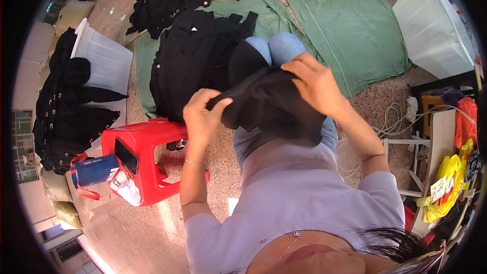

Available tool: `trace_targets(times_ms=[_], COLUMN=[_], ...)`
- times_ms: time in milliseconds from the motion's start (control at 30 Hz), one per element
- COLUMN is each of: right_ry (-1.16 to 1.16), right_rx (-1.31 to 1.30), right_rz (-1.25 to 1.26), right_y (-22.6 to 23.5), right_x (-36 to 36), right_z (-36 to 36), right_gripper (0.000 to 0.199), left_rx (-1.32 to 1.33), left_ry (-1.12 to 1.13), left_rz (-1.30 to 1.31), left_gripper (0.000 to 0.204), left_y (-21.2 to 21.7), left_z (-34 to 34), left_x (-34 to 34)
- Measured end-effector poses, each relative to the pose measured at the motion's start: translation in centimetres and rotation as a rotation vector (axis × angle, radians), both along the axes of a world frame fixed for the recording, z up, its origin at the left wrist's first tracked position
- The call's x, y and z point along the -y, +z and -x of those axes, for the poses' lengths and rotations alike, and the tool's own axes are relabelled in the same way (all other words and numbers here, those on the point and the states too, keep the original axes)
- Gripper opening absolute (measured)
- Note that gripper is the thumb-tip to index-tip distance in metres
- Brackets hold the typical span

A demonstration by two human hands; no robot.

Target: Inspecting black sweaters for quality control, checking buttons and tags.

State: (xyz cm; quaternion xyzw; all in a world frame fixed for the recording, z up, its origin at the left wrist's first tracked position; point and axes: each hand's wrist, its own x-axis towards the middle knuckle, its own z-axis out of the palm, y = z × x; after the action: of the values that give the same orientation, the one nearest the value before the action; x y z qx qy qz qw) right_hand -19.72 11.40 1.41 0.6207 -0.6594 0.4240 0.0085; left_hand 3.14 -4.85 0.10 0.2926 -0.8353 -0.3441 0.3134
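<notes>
A black cloth garment (pixel 274 104) lies across my lap, stretched between my two hands; it is partly sheer and its exact kind does not show. My left hand (pixel 203 114) pinches its left edge between thumb and fingers. At the upper right edge, my right hand (pixel 314 83) grips the cloth with bent fingers. My knees (pixel 286 48) in light blue show just beyond it. A heap of black garments (pixel 190 63) sits on the floor cloth in front of me, close to my left hand.
A red plastic stool (pixel 144 137) at my left bears a phone (pixel 126 156); a blue box (pixel 95 172) is beside it. White bins stand left (pixel 104 53) and right (pixel 431 25), the left one draped with black garments (pixel 63 116). Green sheeting (pixel 345 30) covers the floor ahead. Cables (pixel 393 122) lie right.
</notes>
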Motion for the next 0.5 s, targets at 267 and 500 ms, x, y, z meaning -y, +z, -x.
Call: trace_targets(times_ms=[267, 500], right_ry=[-0.004, 0.083], right_rx=[0.548, 0.151], right_rz=[0.097, 0.229], right_y=[-0.1, 4.9], right_x=[-1.5, -3.7], right_z=[0.7, -1.6], right_gripper=[0.02, 0.029], left_rx=[-0.358, -0.438], left_ry=[-0.139, -0.282], left_rz=[-0.993, -0.996], left_gripper=[0.019, 0.01], left_y=[2.0, 5.0], left_z=[-2.3, 0.4], left_x=[1.0, -0.9])
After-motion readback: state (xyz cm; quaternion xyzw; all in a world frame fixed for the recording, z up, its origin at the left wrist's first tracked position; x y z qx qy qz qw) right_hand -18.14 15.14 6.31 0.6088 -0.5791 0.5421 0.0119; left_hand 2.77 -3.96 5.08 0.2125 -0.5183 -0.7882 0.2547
